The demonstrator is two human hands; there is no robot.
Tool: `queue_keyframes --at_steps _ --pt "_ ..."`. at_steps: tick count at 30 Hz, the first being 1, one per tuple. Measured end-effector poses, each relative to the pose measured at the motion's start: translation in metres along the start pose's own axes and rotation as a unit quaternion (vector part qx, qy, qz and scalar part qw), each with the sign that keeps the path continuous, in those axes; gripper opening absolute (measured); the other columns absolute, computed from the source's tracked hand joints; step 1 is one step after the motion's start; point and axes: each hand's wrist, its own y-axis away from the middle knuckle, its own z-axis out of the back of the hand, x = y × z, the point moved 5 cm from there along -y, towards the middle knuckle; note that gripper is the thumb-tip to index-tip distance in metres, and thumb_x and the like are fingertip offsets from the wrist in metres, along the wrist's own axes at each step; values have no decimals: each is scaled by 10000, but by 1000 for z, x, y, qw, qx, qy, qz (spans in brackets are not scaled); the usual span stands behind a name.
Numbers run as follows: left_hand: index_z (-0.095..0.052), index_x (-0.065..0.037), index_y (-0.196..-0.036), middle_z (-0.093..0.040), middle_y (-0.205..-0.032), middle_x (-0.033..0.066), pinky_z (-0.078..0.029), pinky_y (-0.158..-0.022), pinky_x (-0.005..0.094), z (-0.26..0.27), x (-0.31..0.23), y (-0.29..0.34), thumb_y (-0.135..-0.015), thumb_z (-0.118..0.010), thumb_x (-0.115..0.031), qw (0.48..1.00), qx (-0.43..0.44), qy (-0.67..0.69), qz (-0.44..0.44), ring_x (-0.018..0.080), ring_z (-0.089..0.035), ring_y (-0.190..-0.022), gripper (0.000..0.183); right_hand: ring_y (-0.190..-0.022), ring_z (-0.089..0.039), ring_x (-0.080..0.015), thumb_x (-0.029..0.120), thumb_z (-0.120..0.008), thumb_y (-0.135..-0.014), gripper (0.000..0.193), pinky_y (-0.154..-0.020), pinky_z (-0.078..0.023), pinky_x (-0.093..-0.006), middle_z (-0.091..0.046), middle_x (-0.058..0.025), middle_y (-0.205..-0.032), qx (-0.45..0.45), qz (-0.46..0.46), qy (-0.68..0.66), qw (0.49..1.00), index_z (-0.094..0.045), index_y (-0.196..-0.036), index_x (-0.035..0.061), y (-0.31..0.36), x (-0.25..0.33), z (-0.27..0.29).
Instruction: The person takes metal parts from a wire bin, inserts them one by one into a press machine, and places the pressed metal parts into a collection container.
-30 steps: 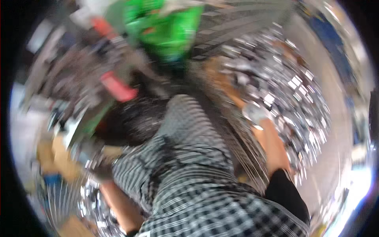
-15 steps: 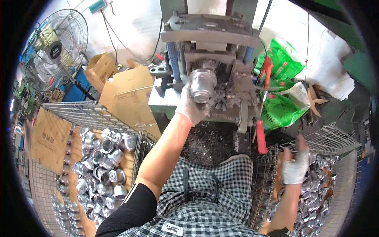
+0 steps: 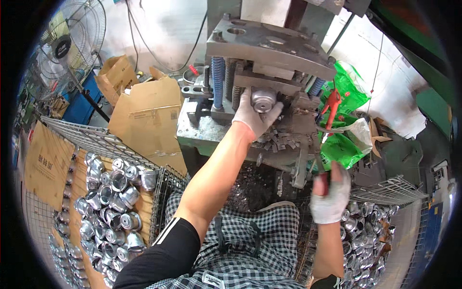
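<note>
My left hand (image 3: 256, 118), in a white glove, has its fingers round a shiny metal cup (image 3: 263, 101). The cup sits inside the press (image 3: 269, 41), below its upper plate, with its stepped round end facing me. At the lower right, my gloved right hand (image 3: 332, 200) is closed round the red handle (image 3: 321, 185) of a press lever; the glove hides part of the handle. Small dark metal scraps (image 3: 284, 140) lie on the press bed just below my left hand.
Wire baskets of metal cups stand left (image 3: 166, 192) and right (image 3: 394, 185) of my knees. A cardboard box (image 3: 147, 120) and a fan (image 3: 62, 45) are at the left. Green bags (image 3: 344, 147) and red-handled pliers (image 3: 332, 107) are right of the press.
My left hand has moved the cup farther into the press. My right hand has come from above the right basket to the red handle and closed on it. The view has shifted a little.
</note>
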Motion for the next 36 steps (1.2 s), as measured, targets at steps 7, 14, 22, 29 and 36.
queue_keyframes --at_steps 7,14,22,29,36 --pt "-395 -18 -1357 -580 -1152 179 -519 -797 451 71 -10 153 -902 -400 -664 962 -5 -264 72 360 -625 -938 790 -1201 -511 -258 159 -500 -963 350 -1039 -376 -375 -529 -179 -1304 -16 38 -124 991 -520 -1265 -18 -52 -191 -86" --pt "-469 26 -1285 -612 -1073 167 -567 -729 353 188 -49 325 -958 -476 -490 901 -238 -360 -41 239 -662 -820 611 -1085 -564 -292 451 -348 -1010 598 -973 -407 -372 -592 -197 -1190 167 -58 -207 962 -514 -1259 -67 -94 -261 -148" --pt "-531 -19 -1235 -625 -1001 114 -530 -623 275 219 -116 461 -917 -594 -388 756 -426 -438 -234 173 -628 -742 491 -1207 -519 -347 472 -357 -994 640 -1011 -400 -383 -530 -244 -1307 179 -63 -129 973 -468 -1321 -67 -120 -275 -164" --pt "-555 -66 -1125 -611 -934 89 -369 -426 201 273 -69 575 -910 -536 -538 755 -603 -70 -248 129 -577 -682 519 -1182 -531 -339 502 -373 -982 652 -1002 -404 -375 -544 -235 -1284 153 -83 -169 970 -503 -1289 -58 -118 -248 -153" --pt "-400 -169 -1337 -488 -1299 192 -531 -644 303 319 -90 518 -916 -418 -634 872 -358 77 -324 205 -558 -745 628 -1086 -559 -272 496 -410 -979 623 -943 -429 -342 -578 -182 -1207 164 -84 -208 961 -516 -1265 -47 -118 -266 -166"
